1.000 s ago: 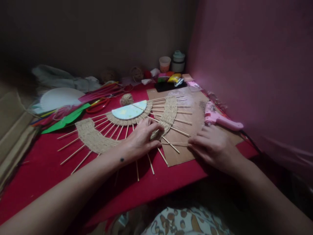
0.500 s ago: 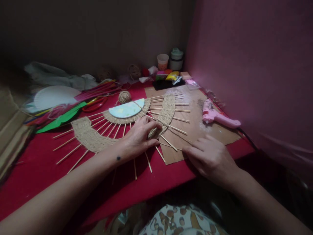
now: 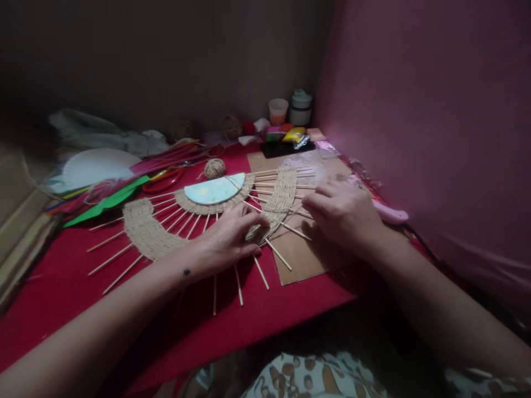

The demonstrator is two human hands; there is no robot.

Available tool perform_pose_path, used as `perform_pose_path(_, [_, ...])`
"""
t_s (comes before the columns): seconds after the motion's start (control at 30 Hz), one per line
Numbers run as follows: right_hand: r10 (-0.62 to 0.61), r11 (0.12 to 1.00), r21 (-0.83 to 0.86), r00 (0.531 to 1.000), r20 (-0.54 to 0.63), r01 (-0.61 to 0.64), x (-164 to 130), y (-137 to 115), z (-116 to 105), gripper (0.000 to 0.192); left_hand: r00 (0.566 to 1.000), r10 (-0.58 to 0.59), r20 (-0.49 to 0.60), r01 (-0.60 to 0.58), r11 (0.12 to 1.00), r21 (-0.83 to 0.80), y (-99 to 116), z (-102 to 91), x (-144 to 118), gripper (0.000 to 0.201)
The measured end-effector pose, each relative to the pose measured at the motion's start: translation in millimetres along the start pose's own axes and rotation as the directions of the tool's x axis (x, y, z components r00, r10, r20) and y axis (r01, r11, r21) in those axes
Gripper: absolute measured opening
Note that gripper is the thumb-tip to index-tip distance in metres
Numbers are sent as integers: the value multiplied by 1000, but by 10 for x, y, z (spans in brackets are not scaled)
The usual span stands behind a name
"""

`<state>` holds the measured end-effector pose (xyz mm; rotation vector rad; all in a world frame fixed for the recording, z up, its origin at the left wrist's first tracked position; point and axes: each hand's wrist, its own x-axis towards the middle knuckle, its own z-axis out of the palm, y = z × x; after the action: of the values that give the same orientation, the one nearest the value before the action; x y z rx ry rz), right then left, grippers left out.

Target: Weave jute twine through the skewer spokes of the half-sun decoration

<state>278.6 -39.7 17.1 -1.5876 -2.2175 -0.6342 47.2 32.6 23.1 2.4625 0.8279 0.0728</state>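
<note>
A half-round fan of thin wooden sticks (image 3: pixel 279 255) lies on the table, woven with a wide band of tan twine (image 3: pixel 145 229). At its centre is a pale blue half-disc (image 3: pixel 215 189), edged with woven twine. My left hand (image 3: pixel 236 229) rests over the middle of the fan, thumb and fingers closed on the woven band; its fingertips are partly hidden. To the right, my right hand (image 3: pixel 346 213) is pinched near the stick tips, on what looks like the loose strand of twine. A small twine ball (image 3: pixel 214 168) sits behind the half-disc.
Cardboard (image 3: pixel 307 265) lies under the fan's right side on the red tabletop (image 3: pixel 257 320). A pink glue gun (image 3: pixel 390 213) is partly behind my right hand. At the back are a phone (image 3: pixel 286 148), a cup (image 3: pixel 277 112) and a jar (image 3: pixel 301 108). Red-handled scissors (image 3: pixel 166 181) lie left.
My right hand has moved up and away from the table's front edge, now covering part of the glue gun. The fan has turned slightly, with my left hand still on it.
</note>
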Motion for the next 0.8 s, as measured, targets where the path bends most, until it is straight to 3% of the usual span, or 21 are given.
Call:
perform_pose_path(0.2, [137,985,96,988,76,-143,-105,31,132,23,992,122,-41,-120,992,49,-63,13,-42,34])
perform_pose_path(0.3, [184,974,113,978,99,-194,-165,14,147,23,977,197,-85,-183,972,146,-13,87,-41,33])
perform_pose_path(0.43, [212,969,100,968,135,-226,-169,9,151,22,964,230,-137,-179,934,309,65,186,-15,36])
perform_pose_path(0.63, [221,967,95,966,136,-235,-188,28,148,22,966,253,43,-241,834,496,207,191,22,55])
perform_pose_path(0.8, [221,952,184,964,147,-246,-264,44,126,21,970,237,58,-228,800,555,274,200,35,55])
